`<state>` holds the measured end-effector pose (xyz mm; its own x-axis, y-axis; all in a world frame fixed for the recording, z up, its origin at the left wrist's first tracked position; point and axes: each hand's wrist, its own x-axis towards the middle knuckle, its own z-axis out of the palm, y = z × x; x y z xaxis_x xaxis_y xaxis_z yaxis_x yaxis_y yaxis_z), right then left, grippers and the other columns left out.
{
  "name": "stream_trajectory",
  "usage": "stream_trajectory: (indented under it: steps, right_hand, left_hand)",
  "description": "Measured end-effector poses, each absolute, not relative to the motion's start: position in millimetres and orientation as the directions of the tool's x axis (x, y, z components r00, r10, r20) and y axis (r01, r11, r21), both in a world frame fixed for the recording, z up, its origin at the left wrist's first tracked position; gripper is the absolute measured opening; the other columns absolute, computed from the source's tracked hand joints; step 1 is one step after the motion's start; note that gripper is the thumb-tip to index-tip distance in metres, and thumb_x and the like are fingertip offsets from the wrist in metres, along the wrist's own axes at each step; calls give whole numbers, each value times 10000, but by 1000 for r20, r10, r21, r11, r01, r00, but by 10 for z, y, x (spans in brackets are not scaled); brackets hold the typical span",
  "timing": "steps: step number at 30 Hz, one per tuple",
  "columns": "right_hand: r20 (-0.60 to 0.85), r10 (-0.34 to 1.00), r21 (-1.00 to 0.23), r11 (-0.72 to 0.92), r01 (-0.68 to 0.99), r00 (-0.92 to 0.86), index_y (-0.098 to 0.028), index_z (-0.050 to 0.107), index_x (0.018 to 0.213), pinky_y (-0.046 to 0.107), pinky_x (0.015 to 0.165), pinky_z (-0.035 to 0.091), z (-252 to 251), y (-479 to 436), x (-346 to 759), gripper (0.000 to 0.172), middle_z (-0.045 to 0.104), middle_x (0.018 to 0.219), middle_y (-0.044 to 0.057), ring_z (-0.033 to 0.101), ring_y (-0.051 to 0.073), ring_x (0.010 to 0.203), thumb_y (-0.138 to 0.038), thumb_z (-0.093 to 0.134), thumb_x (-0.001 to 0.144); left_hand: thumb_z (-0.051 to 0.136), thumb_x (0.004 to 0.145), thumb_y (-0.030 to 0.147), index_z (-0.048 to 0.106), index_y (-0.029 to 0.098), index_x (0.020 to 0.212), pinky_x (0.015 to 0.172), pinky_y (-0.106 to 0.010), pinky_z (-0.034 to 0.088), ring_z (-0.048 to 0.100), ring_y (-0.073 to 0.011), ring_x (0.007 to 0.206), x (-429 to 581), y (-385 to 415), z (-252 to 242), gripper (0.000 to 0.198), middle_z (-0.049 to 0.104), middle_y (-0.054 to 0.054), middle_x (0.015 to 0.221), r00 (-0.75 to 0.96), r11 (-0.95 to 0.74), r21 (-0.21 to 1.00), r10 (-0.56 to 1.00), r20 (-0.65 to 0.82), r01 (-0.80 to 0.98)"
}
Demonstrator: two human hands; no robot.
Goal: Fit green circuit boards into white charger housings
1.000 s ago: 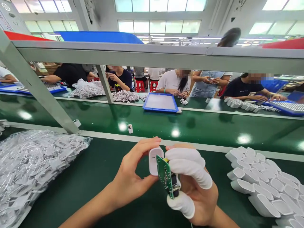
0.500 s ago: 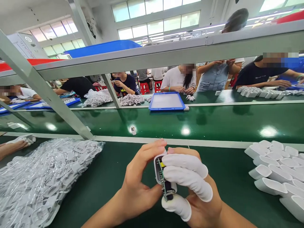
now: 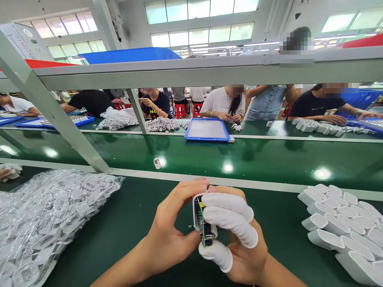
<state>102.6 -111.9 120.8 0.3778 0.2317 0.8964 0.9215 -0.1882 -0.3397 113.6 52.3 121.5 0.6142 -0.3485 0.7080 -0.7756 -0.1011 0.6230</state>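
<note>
In the middle of the head view, my left hand point(image 3: 169, 233) curls around a white plastic housing point(image 3: 195, 213), fingers over its top and thumb low by its open end. My right hand point(image 3: 248, 243) has white finger cots on several fingers and pinches a green circuit board point(image 3: 203, 229) with black and yellow parts. The board stands upright at the mouth of the housing; its upper part seems to be inside the rim, while its lower end sticks out. My fingers hide much of both pieces.
A clear bag of white plastic parts point(image 3: 60, 215) lies at left. Rows of white housings point(image 3: 344, 223) stand at right. Beyond a pale rail, one small white piece point(image 3: 157, 163) rests on the green belt point(image 3: 191, 159). A slanted post point(image 3: 66, 119), a blue tray point(image 3: 208, 129) and co-workers are farther back.
The view has shifted slightly. My hands keep their grips, with the board still at the housing's mouth. A co-worker's gloved hand at far left has drawn back toward the edge.
</note>
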Motion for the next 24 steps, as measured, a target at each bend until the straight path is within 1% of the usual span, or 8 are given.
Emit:
stream_trajectory:
  steps: [4,7,9,11,14,17,21,24]
  right_hand:
    - [885,232,-362,-205,909,404,-217,493,1294,357,1091,457,1136,-1103,1068,314,549,1252,89,477,227,1281,-273,535,987]
    - [788,214,-533,-229,814,577,-302,448,1398,422,1154,379,1078,-1102,1108,464,413,1489,68,373,247,1395,-289,598,958]
    - [624,183,-752,-126,647,760,-371,364,1464,453,1128,409,1073,-1107,1142,606,385,1532,52,394,260,1396,-373,649,930]
    - [408,219,-912,58,406,886,-355,352,1478,460,1082,460,1104,-1109,1186,698,473,1477,75,485,273,1333,-491,688,882]
    - [221,328,-966,205,159,918,-273,483,1408,448,1003,532,1169,-1094,1252,711,616,1322,102,610,287,1188,-533,754,804]
    - [217,304,-967,198,161,928,-270,509,1395,421,935,573,1186,-1072,1285,670,665,1242,82,672,266,1059,-471,761,808]
    - [297,257,-955,64,290,920,-249,557,1359,387,886,592,1183,-1107,1281,526,685,1206,79,684,247,1017,-435,666,880]
    - [383,227,-914,-45,403,895,-225,693,1176,362,877,596,1246,-1177,1249,327,732,1099,70,702,241,984,-379,627,895]
  left_hand:
    - [640,783,24,507,233,1321,1022,-216,512,572,-162,1235,1179,509,1207,592,595,-63,1320,621,-161,605,-330,711,-780]
    - [679,790,82,517,230,1306,1018,-266,530,601,-179,1195,1259,503,1177,561,622,-69,1279,622,-238,575,-285,729,-783]
    - [706,785,116,528,218,1290,1038,-321,527,603,-205,1205,1325,498,1154,545,640,-79,1257,616,-286,550,-265,742,-785]
    - [689,789,106,532,190,1282,1049,-359,522,582,-231,1243,1382,487,1137,524,648,-101,1246,566,-316,484,-263,782,-816]
    - [619,807,45,541,136,1257,1047,-370,520,580,-231,1240,1427,455,1129,466,668,-123,1182,398,-350,291,-288,871,-890]
    - [570,831,28,541,109,1247,999,-351,549,613,-217,1175,1428,425,1139,425,679,-124,1126,301,-380,173,-310,902,-909]
    - [572,857,73,535,134,1255,939,-354,576,635,-219,1115,1422,436,1171,405,678,-111,1110,310,-424,167,-295,904,-890]
    - [629,846,100,537,127,1244,931,-354,568,634,-220,1074,1416,461,1198,410,675,-113,1084,309,-466,145,-297,903,-873]
